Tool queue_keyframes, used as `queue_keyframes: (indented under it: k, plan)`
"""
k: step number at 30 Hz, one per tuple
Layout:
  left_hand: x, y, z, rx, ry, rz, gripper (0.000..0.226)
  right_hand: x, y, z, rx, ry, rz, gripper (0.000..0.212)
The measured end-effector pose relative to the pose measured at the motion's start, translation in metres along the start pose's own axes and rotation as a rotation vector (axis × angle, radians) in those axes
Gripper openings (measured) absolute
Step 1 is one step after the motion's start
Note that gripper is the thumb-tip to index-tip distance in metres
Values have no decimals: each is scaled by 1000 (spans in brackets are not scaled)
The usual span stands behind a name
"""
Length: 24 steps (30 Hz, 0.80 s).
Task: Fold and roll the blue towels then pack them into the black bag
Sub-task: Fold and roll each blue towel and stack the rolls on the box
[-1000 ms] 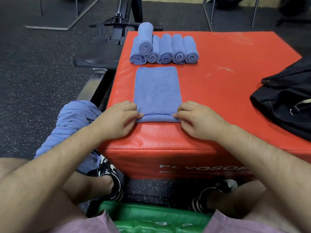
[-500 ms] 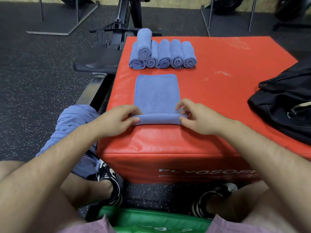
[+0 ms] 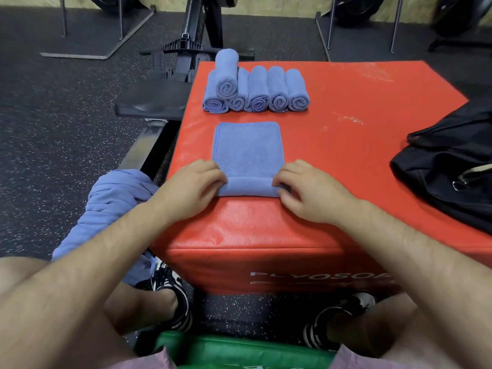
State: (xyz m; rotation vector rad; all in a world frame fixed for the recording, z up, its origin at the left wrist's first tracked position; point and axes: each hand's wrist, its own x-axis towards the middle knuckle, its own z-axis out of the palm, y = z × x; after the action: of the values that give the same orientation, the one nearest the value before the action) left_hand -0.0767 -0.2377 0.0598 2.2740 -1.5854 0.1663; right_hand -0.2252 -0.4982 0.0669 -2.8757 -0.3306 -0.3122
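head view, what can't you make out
Head view:
Black bag: cut off by the right edge, inside unseen.
Loose towels by the left leg: partly behind the left arm, count unclear.
Box lettering: end hidden by the right arm.
Towel roll ends: covered by left hand and right hand.

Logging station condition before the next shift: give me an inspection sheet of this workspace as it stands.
Surface: red padded box, white scuffs toward the far side.
Job's things: blue towel flat, near end rolled up; six rolled towels at the far edge, one stacked on top; black bag on the box's right side; loose towel pile left of the box.
Clutter: nothing seen.
Grippers: left hand and right hand each grip one end of the roll.
Cables: nothing seen.
Surroundings: speckled floor, exercise machine beyond the box, green pad nearest the camera.
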Motion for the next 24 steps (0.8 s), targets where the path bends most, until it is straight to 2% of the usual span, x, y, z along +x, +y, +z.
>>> queue_keyframes:
  k: [3,5,8,13,16,20,24]
  plan:
    - [-6,-7,0,23,-58,6,35,-1,3,-2,-27,-59,18,30]
    - [-5,-10,0,20,-90,-10,40,2,4,-1,0,-60,33,29]
    - [-1,-9,-3,-15,-101,-48,31,4,4,-4,76,-66,90,27]
    - [-2,-7,-8,-335,-111,-286,13,5,6,-17,309,-163,222,23]
    - [-1,-8,-2,-279,-46,-241,6,6,9,-9,278,-106,209,14]
    - [5,-8,0,-95,71,-115,13,11,8,-2,144,81,132,17]
    - [10,-1,-1,-15,64,-9,17,12,5,-3,27,56,54,13]
